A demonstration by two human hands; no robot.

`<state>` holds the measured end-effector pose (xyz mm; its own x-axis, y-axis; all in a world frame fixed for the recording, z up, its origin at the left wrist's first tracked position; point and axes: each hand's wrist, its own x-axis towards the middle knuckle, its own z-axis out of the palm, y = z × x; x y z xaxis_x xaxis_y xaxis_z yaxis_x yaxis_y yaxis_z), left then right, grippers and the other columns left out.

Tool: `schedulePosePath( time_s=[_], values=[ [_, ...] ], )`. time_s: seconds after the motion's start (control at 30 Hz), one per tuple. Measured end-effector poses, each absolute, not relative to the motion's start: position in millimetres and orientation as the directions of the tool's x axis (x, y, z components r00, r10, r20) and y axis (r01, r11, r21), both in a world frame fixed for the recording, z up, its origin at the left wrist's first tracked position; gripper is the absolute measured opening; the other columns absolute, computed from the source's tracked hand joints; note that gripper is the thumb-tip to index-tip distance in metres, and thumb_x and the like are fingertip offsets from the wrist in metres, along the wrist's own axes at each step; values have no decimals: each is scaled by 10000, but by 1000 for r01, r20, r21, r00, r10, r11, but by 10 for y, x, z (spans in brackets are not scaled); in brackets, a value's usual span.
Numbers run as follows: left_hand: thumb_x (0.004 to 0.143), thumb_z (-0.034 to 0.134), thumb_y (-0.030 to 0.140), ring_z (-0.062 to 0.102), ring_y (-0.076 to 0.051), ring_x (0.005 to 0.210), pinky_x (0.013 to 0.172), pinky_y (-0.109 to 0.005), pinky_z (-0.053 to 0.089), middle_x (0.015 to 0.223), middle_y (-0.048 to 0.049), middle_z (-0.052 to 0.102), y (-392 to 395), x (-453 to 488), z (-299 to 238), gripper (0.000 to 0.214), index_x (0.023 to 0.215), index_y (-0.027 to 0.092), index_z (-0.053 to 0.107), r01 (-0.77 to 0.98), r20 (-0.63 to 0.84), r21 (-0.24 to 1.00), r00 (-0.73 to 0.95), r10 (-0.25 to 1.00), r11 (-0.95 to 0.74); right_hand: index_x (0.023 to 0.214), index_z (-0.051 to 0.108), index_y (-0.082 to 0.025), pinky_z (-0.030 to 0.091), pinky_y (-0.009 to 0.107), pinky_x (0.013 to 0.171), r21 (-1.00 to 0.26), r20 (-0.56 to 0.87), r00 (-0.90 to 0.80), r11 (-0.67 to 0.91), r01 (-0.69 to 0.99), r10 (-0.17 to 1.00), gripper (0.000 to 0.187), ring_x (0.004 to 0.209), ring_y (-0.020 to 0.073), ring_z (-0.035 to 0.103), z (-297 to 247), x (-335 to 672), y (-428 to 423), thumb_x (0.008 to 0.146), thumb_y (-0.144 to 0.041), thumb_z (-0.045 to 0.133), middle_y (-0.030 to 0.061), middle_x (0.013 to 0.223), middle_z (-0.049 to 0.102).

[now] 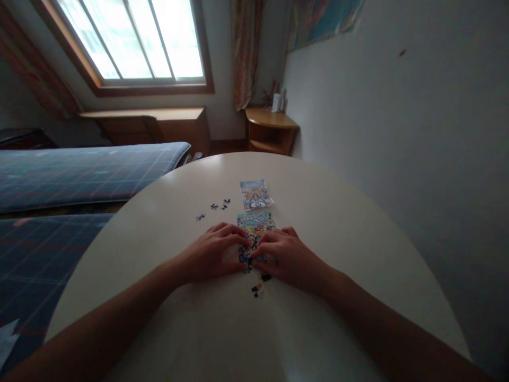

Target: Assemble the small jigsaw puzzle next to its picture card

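A partly assembled jigsaw puzzle (pixel 256 220) with colourful cartoon print lies on the table in front of me. My left hand (pixel 217 249) rests along its left side, index fingertip on the puzzle and thumb apart near the lower left corner. My right hand (pixel 278 254) comes in from the right, thumb and index finger close together at a small dark puzzle piece (pixel 249 261) by the lower edge. The fingers cover part of the puzzle. Just below lie a few loose pieces (pixel 257 290), and beyond the puzzle is a printed picture sheet (pixel 255 194) with similar artwork.
The round white table (pixel 159 223) fills the middle. Several loose puzzle pieces (pixel 220 205) are scattered left of the sheet. A plaid mattress (pixel 79 175) stands to the left, a white wall (pixel 377 116) on the right. A corner shelf (pixel 271 118) sits behind.
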<state>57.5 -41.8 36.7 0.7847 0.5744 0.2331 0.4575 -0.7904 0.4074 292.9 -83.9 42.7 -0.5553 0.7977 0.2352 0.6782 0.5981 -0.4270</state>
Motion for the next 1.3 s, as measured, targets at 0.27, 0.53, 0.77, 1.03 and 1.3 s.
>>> schedulePosePath(
  time_s=[0.27,0.53,0.77,1.03,1.3],
  values=[
    [821,735,439,559,-244,1131,1018,-433,432,1223,-48,620,-422,566,378,392,1171,298,627,448,241,410,787,568,-795,1010,723,-278,292,371,888,-407,252,-606,651,640,754,168,966,185,635,472,2983,-850,845,-293,752,5,1003,707],
    [919,586,297,587,-220,1096,992,-420,472,1171,-53,646,-280,465,397,193,1100,253,637,533,311,387,693,651,-753,947,734,-273,313,334,857,-272,227,-708,742,613,669,117,894,164,604,476,2990,-853,946,-250,619,4,942,688],
    [913,493,289,579,-278,1161,1056,-479,429,1254,-114,641,154,112,280,320,1182,178,627,842,380,306,320,868,-445,953,727,-260,321,330,868,-290,232,-704,739,609,671,119,917,168,619,492,2991,-848,955,-267,608,8,970,703],
    [871,462,205,602,-279,1110,977,-425,486,1142,-97,693,139,197,255,322,1137,182,643,922,300,253,212,930,-292,984,696,-238,317,335,878,-344,293,-643,706,619,707,99,972,176,642,536,3059,-818,925,-191,633,10,998,724],
    [848,496,257,661,-271,946,814,-399,524,1013,-83,712,45,130,369,255,1035,224,666,959,218,222,126,968,-175,962,696,-239,319,339,873,-347,312,-612,686,639,727,78,916,171,649,574,3098,-808,908,-206,650,9,972,721]
  ],
)
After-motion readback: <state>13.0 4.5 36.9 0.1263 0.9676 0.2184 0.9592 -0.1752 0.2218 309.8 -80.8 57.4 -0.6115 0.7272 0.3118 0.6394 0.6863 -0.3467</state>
